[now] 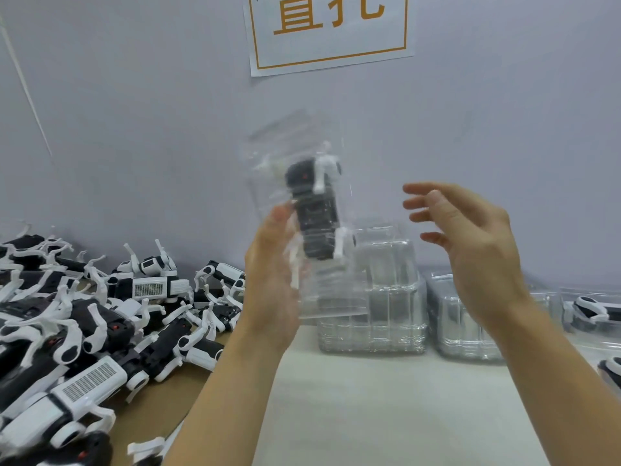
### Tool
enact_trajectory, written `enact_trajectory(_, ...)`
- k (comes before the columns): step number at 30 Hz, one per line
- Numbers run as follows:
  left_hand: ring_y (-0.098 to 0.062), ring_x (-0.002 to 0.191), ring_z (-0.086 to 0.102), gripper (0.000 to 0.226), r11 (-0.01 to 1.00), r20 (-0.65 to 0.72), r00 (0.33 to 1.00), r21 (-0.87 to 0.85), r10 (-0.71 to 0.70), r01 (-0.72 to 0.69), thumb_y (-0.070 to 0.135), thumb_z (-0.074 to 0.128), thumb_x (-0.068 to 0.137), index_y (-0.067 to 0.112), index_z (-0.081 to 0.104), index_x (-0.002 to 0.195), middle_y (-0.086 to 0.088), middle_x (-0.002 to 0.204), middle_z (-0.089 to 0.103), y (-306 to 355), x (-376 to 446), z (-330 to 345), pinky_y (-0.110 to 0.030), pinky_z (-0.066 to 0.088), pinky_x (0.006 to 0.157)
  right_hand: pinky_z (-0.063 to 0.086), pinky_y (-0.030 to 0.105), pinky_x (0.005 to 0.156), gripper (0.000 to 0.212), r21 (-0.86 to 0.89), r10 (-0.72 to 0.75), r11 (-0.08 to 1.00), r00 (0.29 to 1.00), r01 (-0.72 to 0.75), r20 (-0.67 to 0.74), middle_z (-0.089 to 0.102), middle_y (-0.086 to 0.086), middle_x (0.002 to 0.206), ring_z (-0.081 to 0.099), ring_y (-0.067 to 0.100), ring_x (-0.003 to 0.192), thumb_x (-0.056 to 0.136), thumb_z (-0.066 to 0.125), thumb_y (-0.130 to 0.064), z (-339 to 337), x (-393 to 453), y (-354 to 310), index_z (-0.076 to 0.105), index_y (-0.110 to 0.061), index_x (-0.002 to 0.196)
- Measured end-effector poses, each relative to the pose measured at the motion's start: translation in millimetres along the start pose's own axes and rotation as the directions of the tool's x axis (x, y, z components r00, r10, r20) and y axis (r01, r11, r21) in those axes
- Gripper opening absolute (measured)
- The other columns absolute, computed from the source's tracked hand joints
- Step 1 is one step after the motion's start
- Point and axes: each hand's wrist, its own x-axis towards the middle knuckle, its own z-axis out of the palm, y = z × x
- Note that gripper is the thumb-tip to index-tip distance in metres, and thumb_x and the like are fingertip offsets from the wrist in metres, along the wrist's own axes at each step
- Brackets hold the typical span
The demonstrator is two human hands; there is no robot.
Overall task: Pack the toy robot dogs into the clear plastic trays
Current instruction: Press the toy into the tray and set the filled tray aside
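My left hand (274, 267) holds a clear plastic tray (268, 156) upright in the air, in front of the wall. A black and white toy robot dog (316, 210) sits inside that tray, belly towards me, legs white. My right hand (470, 243) hovers to the right of the tray with fingers spread and relaxed, touching nothing. A pile of loose toy robot dogs (84, 314) covers the left part of the table.
A stack of empty clear trays (379, 297) stands on the white table by the wall, a second stack (467, 324) to its right. Packed trays with dogs (591, 311) lie at the far right. A paper sign (329, 28) hangs on the wall.
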Motion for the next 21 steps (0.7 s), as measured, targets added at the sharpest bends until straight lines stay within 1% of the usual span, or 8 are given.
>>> enact_trajectory(1,-0.035,0.114,0.067,0.058,0.992,-0.012,0.998,-0.105,-0.066,0.065,0.067,0.070,0.072,0.027,0.073,0.114,-0.010,0.122,0.071,1,-1,-3,-0.053,0.056,0.091,0.051,0.029,0.081,0.019,-0.031,-0.015,0.999,1.000,0.016,0.025,0.074,-0.004,0.096,0.066,0.013,0.093,0.091,0.058,-0.033,3,-1,0,0.074,-0.030,0.099)
enact_trajectory(3,-0.042,0.117,0.064,0.066,0.945,-0.005,0.982,-0.274,-0.187,0.178,0.072,0.069,0.069,0.027,0.074,0.118,-0.013,0.125,0.069,-2,-1,-10,-0.063,0.048,0.100,0.053,0.032,0.080,0.009,-0.089,-0.034,0.995,0.995,0.043,0.097,0.074,-0.004,0.090,0.066,0.016,0.088,0.092,0.069,-0.022,10,-4,1,0.076,-0.028,0.093)
enact_trajectory(5,-0.043,0.116,0.064,0.072,0.910,0.070,0.976,-0.353,-0.208,0.219,0.075,0.067,0.068,0.027,0.072,0.121,-0.013,0.127,0.069,-4,-2,-16,-0.066,0.045,0.101,0.052,0.030,0.073,0.011,-0.117,-0.041,0.991,0.986,0.061,0.159,0.072,-0.006,0.083,0.065,0.014,0.081,0.089,0.074,-0.017,17,-7,2,0.077,-0.027,0.090)
enact_trajectory(8,-0.046,0.122,0.060,0.088,0.878,0.172,0.962,-0.399,-0.210,0.263,0.075,0.073,0.061,0.026,0.063,0.134,-0.018,0.135,0.062,-9,-1,-19,-0.070,0.038,0.105,0.047,0.022,0.069,0.008,-0.120,-0.066,0.989,0.979,0.091,0.192,0.067,-0.010,0.076,0.063,0.012,0.077,0.080,0.076,-0.027,22,-8,0,0.077,-0.028,0.088)
enact_trajectory(11,-0.047,0.131,0.051,0.094,0.848,0.271,0.942,-0.435,-0.198,0.304,0.076,0.070,0.066,0.027,0.053,0.144,-0.021,0.147,0.050,-14,2,-24,-0.072,0.028,0.111,0.049,0.030,0.074,0.011,-0.159,-0.103,0.977,0.969,0.140,0.224,0.067,-0.008,0.080,0.062,0.016,0.081,0.080,0.081,-0.028,22,-8,-2,0.078,-0.030,0.090)
enact_trajectory(16,-0.044,0.129,0.054,0.091,0.844,0.289,0.933,-0.426,-0.216,0.327,0.079,0.066,0.069,0.027,0.054,0.143,-0.018,0.145,0.054,-24,5,-31,-0.070,0.032,0.110,0.045,0.022,0.080,0.017,-0.192,-0.151,0.961,0.960,0.198,0.236,0.068,-0.015,0.090,0.061,0.011,0.090,0.075,0.083,-0.034,26,-10,-11,0.076,-0.039,0.089)
enact_trajectory(18,-0.044,0.127,0.056,0.090,0.840,0.290,0.932,-0.431,-0.218,0.331,0.078,0.067,0.069,0.027,0.055,0.142,-0.019,0.141,0.057,-26,5,-32,-0.070,0.033,0.109,0.044,0.022,0.082,0.019,-0.211,-0.149,0.956,0.955,0.205,0.255,0.069,-0.015,0.092,0.062,0.011,0.094,0.074,0.086,-0.031,30,-11,-11,0.077,-0.036,0.090)
enact_trajectory(21,-0.044,0.124,0.059,0.084,0.842,0.273,0.937,-0.434,-0.218,0.322,0.079,0.065,0.070,0.028,0.061,0.136,-0.018,0.137,0.061,-27,5,-33,-0.068,0.039,0.106,0.040,0.016,0.081,0.019,-0.259,-0.149,0.939,0.947,0.226,0.286,0.071,-0.014,0.089,0.062,0.010,0.098,0.074,0.087,-0.024,33,-12,-10,0.078,-0.034,0.088)
